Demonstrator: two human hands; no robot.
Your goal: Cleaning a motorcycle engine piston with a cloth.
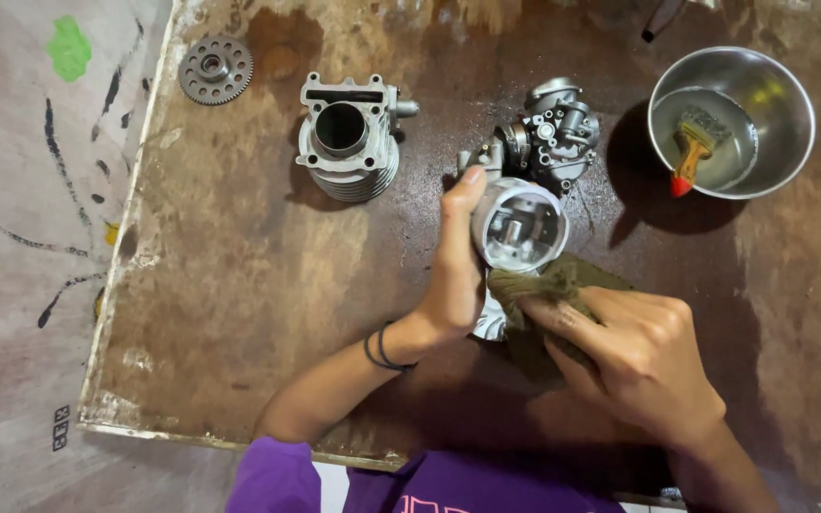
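1. Left hand (450, 275) is wrapped around a metal piston (519, 226), thumb up along its side, holding it with the hollow underside facing the camera. You can see the pin bosses inside the skirt.
2. Right hand (640, 353) is pinched shut on an olive-brown rag (551, 285), pressing it against the piston's lower edge. The rag bunches under the piston and trails down under the hand.
3. The piston sits over the middle of the stained brown board (239, 285), just in front of a carburetor (553, 133) that's lying right behind it, nearly touching in this view.
4. Left of that there's a finned cylinder barrel (348, 138) standing bore-up, well apart from the hands.
5. Further left, near the board's corner, a toothed gear (216, 69) lies flat.
6. Top right: a steel bowl (772, 85) with some clear liquid and a paintbrush (694, 147) with a wooden, red-tipped handle resting in it.
7. Black bands on the left wrist, purple sleeve (277, 480) at the bottom.
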